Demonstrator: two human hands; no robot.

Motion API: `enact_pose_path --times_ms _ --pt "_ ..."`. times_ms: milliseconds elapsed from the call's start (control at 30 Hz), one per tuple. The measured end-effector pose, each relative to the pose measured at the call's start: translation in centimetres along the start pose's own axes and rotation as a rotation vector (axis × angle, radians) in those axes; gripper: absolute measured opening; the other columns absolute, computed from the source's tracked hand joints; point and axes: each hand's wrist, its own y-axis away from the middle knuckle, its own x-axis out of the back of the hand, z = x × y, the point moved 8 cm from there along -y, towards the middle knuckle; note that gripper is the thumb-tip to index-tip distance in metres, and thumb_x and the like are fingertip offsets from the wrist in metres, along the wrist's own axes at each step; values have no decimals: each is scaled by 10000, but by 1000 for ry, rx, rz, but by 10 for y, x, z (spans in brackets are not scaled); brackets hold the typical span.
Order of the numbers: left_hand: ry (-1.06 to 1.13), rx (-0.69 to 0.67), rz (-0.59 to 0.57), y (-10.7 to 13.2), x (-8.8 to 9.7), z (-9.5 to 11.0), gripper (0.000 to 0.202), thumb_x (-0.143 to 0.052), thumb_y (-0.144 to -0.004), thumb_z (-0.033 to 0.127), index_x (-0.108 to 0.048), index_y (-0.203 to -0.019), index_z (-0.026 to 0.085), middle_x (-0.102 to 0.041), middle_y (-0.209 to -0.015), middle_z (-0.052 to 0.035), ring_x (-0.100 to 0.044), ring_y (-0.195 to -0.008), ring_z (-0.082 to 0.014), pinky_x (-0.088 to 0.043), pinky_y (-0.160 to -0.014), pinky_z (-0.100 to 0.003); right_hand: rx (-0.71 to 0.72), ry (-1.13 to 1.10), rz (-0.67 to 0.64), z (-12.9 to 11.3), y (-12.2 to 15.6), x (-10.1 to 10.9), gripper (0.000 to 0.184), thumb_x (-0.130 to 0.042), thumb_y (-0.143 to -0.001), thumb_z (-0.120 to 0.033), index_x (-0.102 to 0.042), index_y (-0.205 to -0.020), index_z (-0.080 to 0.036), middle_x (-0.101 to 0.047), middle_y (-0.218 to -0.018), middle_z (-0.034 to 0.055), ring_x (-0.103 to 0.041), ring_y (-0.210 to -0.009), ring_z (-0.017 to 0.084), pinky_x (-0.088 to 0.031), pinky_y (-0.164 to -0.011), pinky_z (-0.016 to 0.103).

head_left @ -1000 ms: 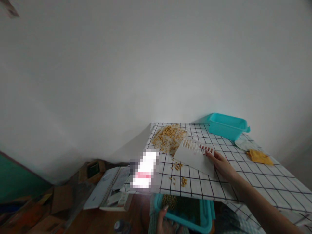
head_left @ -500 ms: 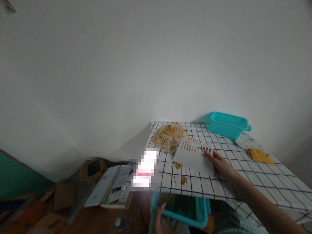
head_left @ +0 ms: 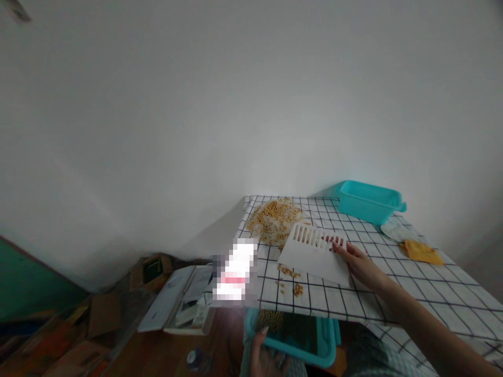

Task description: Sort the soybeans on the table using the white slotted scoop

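Note:
My right hand [head_left: 356,263] grips the slotted end of a white plastic board [head_left: 310,257], fingers hooked at the slots. The board is tilted over the tabletop, its long edge toward me. A few yellow beans [head_left: 298,289], like soybeans, lie by that edge. Beyond the board's left corner spreads a pile of beans mixed with pale grains [head_left: 275,217]. Below the table's front edge, my left hand [head_left: 261,356] holds the rim of a teal basin [head_left: 293,353], thumb on top. Beans [head_left: 271,319] show in the basin's left part; the table hides its far side.
The table has a white checked cloth [head_left: 404,283]. At the back right stands another teal basin [head_left: 367,201], with a yellow cloth [head_left: 422,252] nearer me. A blurred bright item [head_left: 236,272] sits at the left edge. Cardboard boxes [head_left: 104,314] and a bottle [head_left: 196,360] are on the floor.
The small bean cluster by the board's near edge has spread into a longer strip. My right hand and the board have shifted slightly right. My left hand stays on the basin.

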Motion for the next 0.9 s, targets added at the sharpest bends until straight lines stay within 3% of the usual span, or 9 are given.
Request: enact_pose_path --times_ms 100,300,467,633,900 --pt "18 -9 22 4 -2 1 474 -652 -697 366 -555 -1145 244 -719 -850 -90 -659 -976 -331 -504 -778 -422 35 43 44 -8 -6 4 327 -639 -807 -507 -693 -1004 -252 -751 -928 32 -705 -814 228 -565 -718 348" --pt "17 -1 14 3 -3 -2 350 -647 -682 381 -586 -1002 252 -714 -840 -88 -674 -882 -334 -501 -759 -451 12 159 -10 -9 -17 -5 440 -610 -815 -553 -664 -1107 -228 -737 -960 37 -682 -780 209 -544 -640 316" --pt "1 -12 9 -5 2 -3 323 -658 -670 384 -566 -954 259 -712 -855 -80 -675 -825 -318 -489 -672 -411 21 131 -71 -11 -17 -19 414 -595 -839 -532 -666 -1110 -227 -733 -1012 44 -685 -859 213 -548 -741 336" --pt "12 11 16 -7 5 -4 327 -682 -642 393 -567 -926 278 -705 -807 -69 -667 -891 -347 -493 -704 -434 43 120 -63 -12 -20 -23 373 -619 -822 -515 -692 -1063 -240 -736 -1020 50 -692 -896 236 -545 -824 394" --pt "21 -12 27 1 -1 -1 339 -678 -671 368 -563 -972 262 -694 -806 -63 -668 -900 -334 -506 -790 -439 -7 80 -140 -6 -15 -32 371 -611 -825 -513 -676 -1029 -210 -731 -987 59 -689 -841 212 -560 -735 342"
